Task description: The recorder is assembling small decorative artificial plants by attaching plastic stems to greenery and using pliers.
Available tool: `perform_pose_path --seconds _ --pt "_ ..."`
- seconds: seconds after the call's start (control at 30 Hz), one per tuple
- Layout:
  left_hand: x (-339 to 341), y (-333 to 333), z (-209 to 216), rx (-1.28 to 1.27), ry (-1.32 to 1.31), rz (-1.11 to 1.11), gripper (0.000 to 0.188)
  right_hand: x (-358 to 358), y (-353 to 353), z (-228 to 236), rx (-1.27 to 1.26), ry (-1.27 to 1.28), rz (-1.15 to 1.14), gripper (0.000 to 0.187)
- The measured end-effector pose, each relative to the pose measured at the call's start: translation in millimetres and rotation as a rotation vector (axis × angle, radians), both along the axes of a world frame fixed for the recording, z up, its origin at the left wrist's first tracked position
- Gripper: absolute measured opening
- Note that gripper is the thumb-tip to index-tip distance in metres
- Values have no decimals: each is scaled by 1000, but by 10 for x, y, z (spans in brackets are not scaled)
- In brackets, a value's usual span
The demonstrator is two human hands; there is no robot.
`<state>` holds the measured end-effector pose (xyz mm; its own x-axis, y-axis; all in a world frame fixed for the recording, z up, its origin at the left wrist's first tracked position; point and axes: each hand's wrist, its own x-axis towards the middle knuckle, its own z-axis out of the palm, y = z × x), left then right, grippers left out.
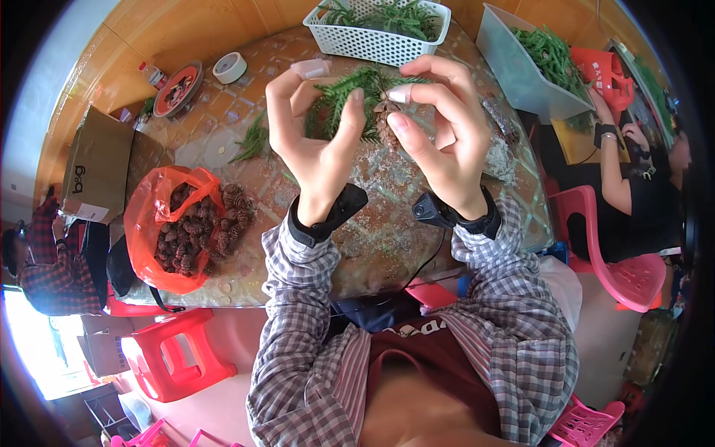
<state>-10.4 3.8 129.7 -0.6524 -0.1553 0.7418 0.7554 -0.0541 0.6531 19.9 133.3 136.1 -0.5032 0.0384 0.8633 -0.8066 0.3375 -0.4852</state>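
My right hand pinches a brown pine cone between thumb and fingers, above the table. Green fern-like sprigs spread leftward from the top of the cone. My left hand curves around the sprigs, its thumb and index finger apart; the thumb overlaps the greenery. A pale wrapping covers the tip of the left index finger, and another is on a right fingertip. Behind the left hand, a loose green sprig lies on the table. Both wrists wear black straps with small devices.
A red plastic bag of pine cones sits left, near a cardboard box. White tape roll, plate and bottle stand far left. A white basket and clear bin hold greenery. Another person sits right.
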Motion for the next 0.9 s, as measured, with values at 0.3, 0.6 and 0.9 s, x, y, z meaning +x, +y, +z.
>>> perform_pose_path --seconds 0.3,0.6,0.9 --pt "25 2 -29 -223 310 -80 50 12 35 -2 -49 56 9 13" --pt "-41 26 -63 -299 292 -215 70 23 85 1 -158 -78 122 16" --pt "-50 -22 -9 -517 363 -128 69 -7 366 119 110 -194 55 16"
